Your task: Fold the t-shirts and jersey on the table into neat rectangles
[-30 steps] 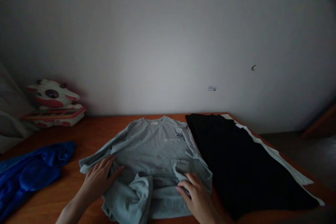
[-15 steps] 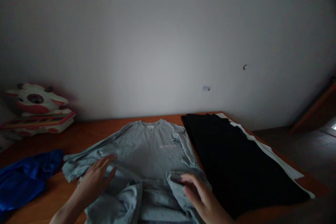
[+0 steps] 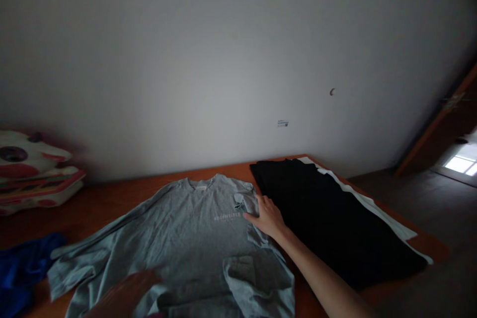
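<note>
A grey long-sleeved shirt (image 3: 186,233) lies spread on the wooden table, its collar toward the wall and small lettering on the chest. My right hand (image 3: 267,217) rests at the shirt's right shoulder and sleeve, thumb apart from the fingers, which lie on the cloth. At the lower left, my left hand (image 3: 126,290) is over the lower part of the shirt, smeared by motion, so its fingers cannot be made out. The lower right corner of the shirt is folded up in creases.
Black folded cloth (image 3: 331,223) lies right of the shirt, with white cloth (image 3: 376,213) showing along its far edge. Blue cloth (image 3: 26,268) is at the left. A cow-shaped toy keyboard (image 3: 40,184) stands by the wall. The wooden table (image 3: 112,189) ends at the right.
My right hand has moved up from the shirt's lower right part to its shoulder. My left hand has moved down and nearer. The view has turned slightly right.
</note>
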`<state>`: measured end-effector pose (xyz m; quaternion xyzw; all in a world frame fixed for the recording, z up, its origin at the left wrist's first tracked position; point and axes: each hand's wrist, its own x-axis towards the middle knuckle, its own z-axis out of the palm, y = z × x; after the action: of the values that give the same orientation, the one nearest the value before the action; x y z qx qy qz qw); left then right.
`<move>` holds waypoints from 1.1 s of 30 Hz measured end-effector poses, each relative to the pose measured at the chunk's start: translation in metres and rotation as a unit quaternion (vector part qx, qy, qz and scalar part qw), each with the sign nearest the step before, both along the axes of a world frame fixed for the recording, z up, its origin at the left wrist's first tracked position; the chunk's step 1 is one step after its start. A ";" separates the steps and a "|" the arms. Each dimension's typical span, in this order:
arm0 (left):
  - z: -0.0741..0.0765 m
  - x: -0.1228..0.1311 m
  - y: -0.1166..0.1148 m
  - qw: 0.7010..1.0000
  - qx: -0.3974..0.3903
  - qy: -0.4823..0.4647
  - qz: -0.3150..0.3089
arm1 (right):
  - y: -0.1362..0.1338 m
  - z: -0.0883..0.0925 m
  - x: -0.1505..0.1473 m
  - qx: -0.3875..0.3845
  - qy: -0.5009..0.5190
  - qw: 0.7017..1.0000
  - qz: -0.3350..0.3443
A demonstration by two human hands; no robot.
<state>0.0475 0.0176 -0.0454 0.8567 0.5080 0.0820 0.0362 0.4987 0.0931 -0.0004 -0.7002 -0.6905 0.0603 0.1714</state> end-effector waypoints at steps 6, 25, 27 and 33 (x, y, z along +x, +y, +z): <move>0.035 0.124 0.063 0.998 0.041 -0.057 -0.001 | 0.028 -0.005 -0.017 0.015 -0.016 0.999 0.031; 0.001 0.152 0.091 0.994 0.072 -0.007 0.078 | 0.021 0.000 0.067 0.059 0.129 0.978 -0.151; -0.004 0.154 0.094 0.994 0.085 -0.026 0.067 | 0.014 0.004 0.064 -0.003 0.109 0.981 -0.163; -0.010 0.141 0.096 0.993 0.071 -0.091 0.028 | 0.020 0.008 0.076 -0.098 0.130 0.978 -0.131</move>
<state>0.1886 0.1135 -0.0558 0.8314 0.5193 0.1968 0.0190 0.5751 0.1127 0.0073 -0.7843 -0.5550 0.1956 0.1966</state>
